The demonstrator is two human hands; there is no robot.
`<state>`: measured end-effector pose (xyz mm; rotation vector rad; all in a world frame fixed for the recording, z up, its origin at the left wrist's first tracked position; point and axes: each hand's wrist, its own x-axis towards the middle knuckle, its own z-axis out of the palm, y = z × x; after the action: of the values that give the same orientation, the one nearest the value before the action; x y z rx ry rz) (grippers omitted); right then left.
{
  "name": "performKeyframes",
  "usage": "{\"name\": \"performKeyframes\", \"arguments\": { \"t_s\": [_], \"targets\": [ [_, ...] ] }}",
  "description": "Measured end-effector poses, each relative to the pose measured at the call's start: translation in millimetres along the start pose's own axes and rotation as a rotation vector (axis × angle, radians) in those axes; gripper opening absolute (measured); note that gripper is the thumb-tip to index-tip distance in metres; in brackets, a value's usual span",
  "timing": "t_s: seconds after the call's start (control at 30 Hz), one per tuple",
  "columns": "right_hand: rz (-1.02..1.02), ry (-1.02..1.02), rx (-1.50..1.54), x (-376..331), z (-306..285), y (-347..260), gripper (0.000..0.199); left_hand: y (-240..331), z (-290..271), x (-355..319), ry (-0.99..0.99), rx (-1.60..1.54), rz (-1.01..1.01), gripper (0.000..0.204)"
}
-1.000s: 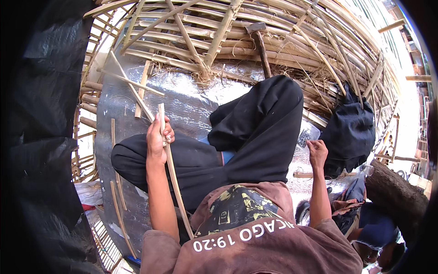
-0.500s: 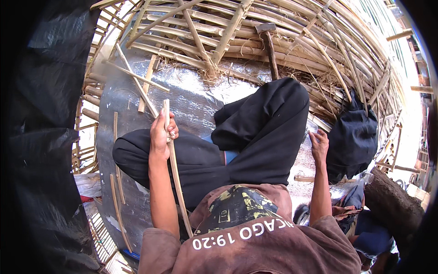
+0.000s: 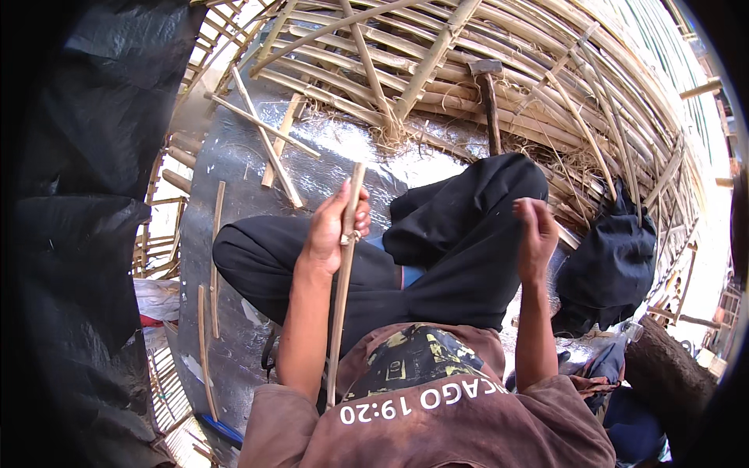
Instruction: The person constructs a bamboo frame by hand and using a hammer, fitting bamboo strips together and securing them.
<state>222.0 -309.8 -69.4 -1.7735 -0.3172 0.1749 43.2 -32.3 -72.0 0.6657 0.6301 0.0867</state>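
My left hand (image 3: 331,228) is wrapped around the upper part of a bamboo stick (image 3: 341,300). The stick slants down over my lap, its lower end against my shirt. A small pale knotted tie (image 3: 351,237) circles it just below my fingers. My right hand (image 3: 536,234) is raised over my right knee, its fingertips pressed together. Whatever they hold, if anything, is too small to make out. Black trousers (image 3: 468,226) cover my folded legs beneath both hands.
A slatted bamboo panel (image 3: 437,58) curves across the far side, a hammer (image 3: 491,105) resting against it. Loose bamboo strips (image 3: 269,140) lie on the silvery sheet (image 3: 261,191) at left. A black bag (image 3: 607,257) and a thick log (image 3: 669,360) are on the right.
My left hand has shifted right with the stick. My right hand has risen and drawn inward, its fingertips now together. The whole view has swung a little.
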Motion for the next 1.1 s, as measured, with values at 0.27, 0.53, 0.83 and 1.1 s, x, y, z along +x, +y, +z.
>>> {"name": "performKeyframes", "arguments": {
  "t_s": [0.27,0.53,0.83,1.1],
  "targets": [
    [0.042,-0.704,0.208,-58.9,132.8,-32.2,0.035,-14.6,17.9,2.9,0.013,0.013,0.089,0.027],
    [0.018,-0.676,0.172,-63.6,133.1,-28.6,0.029,-12.3,25.5,-1.5,0.016,0.05,0.064,0.034],
    [0.051,-0.586,0.203,-59.6,134.7,-13.3,0.027,-14.5,16.7,-52.1,0.088,0.374,0.051,0.051],
    [-0.288,-0.481,-0.268,-60.4,155.1,-27.4,0.04,-51.2,-18.4,-143.8,0.217,0.637,-0.108,0.041]
  ]
}}
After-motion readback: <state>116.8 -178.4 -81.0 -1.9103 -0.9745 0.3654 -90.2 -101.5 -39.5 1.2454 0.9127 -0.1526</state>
